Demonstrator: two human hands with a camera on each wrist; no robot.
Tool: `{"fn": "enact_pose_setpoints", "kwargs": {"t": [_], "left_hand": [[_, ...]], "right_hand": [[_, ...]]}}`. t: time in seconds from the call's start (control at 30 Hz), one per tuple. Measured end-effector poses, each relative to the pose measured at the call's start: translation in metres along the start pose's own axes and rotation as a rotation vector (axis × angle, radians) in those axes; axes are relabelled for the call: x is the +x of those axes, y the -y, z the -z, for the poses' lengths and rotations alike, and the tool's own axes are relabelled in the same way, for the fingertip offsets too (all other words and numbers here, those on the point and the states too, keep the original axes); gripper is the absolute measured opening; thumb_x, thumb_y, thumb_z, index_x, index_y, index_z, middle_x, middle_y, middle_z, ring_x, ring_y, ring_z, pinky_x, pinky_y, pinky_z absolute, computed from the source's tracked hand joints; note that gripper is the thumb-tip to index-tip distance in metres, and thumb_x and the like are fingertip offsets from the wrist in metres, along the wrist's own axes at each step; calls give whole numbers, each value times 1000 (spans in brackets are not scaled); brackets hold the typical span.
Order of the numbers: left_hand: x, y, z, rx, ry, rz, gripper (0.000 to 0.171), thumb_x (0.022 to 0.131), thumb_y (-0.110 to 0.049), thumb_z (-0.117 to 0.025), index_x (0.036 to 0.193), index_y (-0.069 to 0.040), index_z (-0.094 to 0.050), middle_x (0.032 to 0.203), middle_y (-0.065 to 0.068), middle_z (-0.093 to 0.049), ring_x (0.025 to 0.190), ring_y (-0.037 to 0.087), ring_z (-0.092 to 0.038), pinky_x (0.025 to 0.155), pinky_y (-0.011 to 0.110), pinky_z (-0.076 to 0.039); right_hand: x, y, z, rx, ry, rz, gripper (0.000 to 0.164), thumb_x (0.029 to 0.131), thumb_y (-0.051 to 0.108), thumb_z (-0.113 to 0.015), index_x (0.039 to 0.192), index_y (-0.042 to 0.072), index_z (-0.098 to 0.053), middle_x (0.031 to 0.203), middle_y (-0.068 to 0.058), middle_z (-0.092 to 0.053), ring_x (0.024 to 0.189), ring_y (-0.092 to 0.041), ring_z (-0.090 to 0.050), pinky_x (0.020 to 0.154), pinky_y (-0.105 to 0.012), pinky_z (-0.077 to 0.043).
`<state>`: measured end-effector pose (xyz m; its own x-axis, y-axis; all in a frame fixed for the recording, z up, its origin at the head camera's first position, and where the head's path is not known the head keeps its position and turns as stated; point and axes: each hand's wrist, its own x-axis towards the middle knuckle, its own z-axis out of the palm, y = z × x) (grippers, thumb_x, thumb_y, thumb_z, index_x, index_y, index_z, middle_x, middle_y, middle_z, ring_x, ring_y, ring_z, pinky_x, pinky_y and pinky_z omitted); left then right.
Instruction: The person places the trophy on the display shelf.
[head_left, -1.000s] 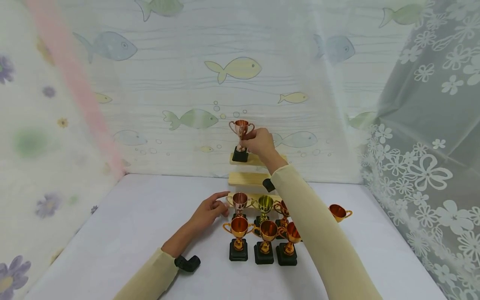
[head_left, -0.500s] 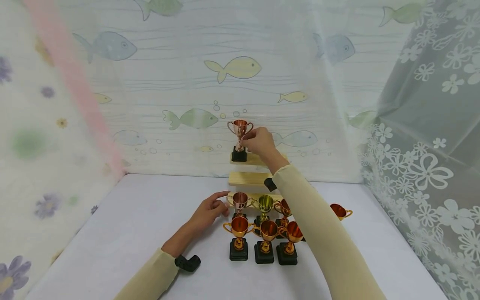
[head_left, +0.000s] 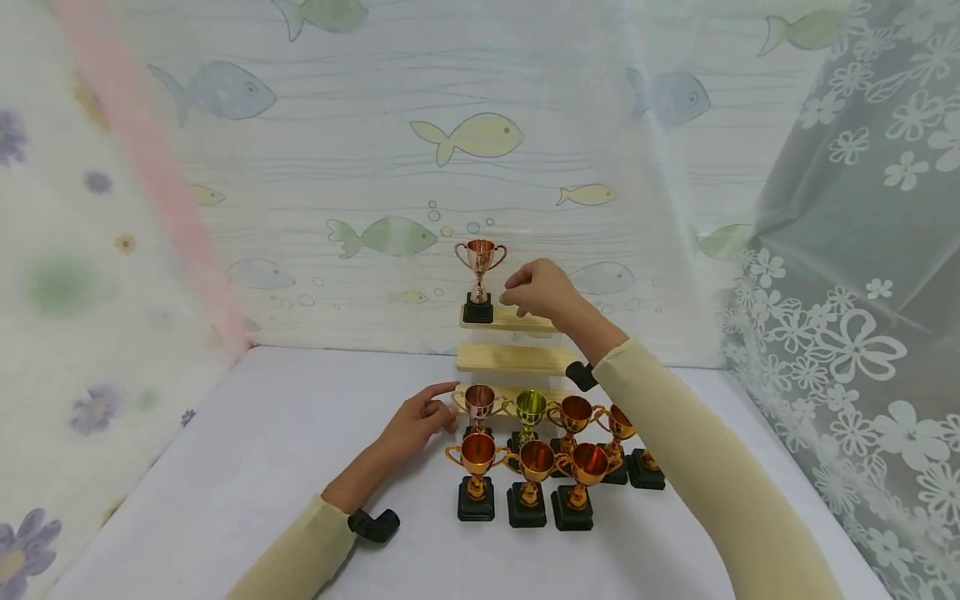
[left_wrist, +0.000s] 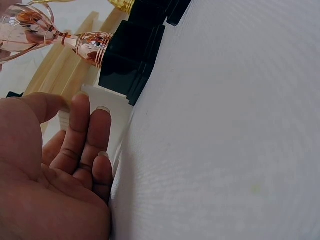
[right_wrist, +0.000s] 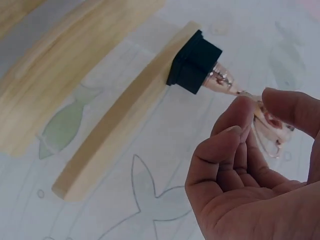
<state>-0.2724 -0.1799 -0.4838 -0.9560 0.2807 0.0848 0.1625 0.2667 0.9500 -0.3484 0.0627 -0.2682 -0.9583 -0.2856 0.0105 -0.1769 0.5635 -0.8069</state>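
A rose-gold trophy cup (head_left: 481, 258) with a black base stands upright at the left end of the top wooden step (head_left: 525, 321). Just right of it, apart from it, is my right hand (head_left: 543, 290), fingers loosely bent and holding nothing. In the right wrist view a gap shows between the thumb (right_wrist: 292, 107) and the forefinger. My left hand (head_left: 416, 425) rests low at the rack's left side, forefinger reaching to the end of the lowest step (head_left: 510, 394); its other fingers are loosely bent. Beside it stands another rose-gold trophy (left_wrist: 92, 45).
Several trophies stand in two rows before the rack, including a yellow-gold one (head_left: 530, 408) and an orange-gold one (head_left: 477, 454) in front. My right sleeve (head_left: 697, 450) partly covers the trophies at the right. The middle step (head_left: 517, 358) is bare. A fish-patterned curtain (head_left: 360, 167) hangs behind.
My right hand has let go of the rose-gold trophy on the top step and moved right. The trophy stays standing there. More trophies show at the right. My left hand has not moved.
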Motion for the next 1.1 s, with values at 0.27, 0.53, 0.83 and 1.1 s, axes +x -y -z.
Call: {"fn": "enact_pose_setpoints", "kwargs": {"t": [0.27, 0.53, 0.83, 1.1], "left_hand": [[0, -1, -2, 4, 5, 3, 46, 103, -27, -56, 148, -23, -45, 91, 9, -71, 90, 22, -66, 93, 40, -47], [-3, -5, -3, 6, -6, 5, 46, 103, -28, -56, 148, -23, -44, 91, 8, -71, 90, 22, -66, 93, 39, -47], [-4, -7, -1, 25, 5, 5, 48, 104, -29, -55, 149, -22, -43, 92, 9, -71, 91, 21, -66, 93, 39, -46], [-2, -4, -2, 24, 0, 0, 49, 103, -27, -56, 149, -17, -43, 90, 9, -71, 89, 20, -66, 88, 34, -48]], "right_hand": [[-34, -8, 19, 12, 53, 44, 34, 95, 21, -65, 123, 3, -61, 108, -14, -64, 85, -35, -65, 86, -49, -49], [-64, -27, 47, -32, 31, 91, 32, 97, 24, -62, 122, 4, -61, 112, -17, -63, 82, -28, -64, 79, -41, -51], [-106, -63, 59, -35, -39, 144, 32, 99, 34, -62, 120, 9, -61, 112, -11, -64, 89, -28, -61, 82, -42, -49], [-132, -89, 65, -49, -133, 198, 25, 99, 33, -64, 110, 11, -67, 105, -10, -66, 90, -27, -61, 78, -36, -51]]}}
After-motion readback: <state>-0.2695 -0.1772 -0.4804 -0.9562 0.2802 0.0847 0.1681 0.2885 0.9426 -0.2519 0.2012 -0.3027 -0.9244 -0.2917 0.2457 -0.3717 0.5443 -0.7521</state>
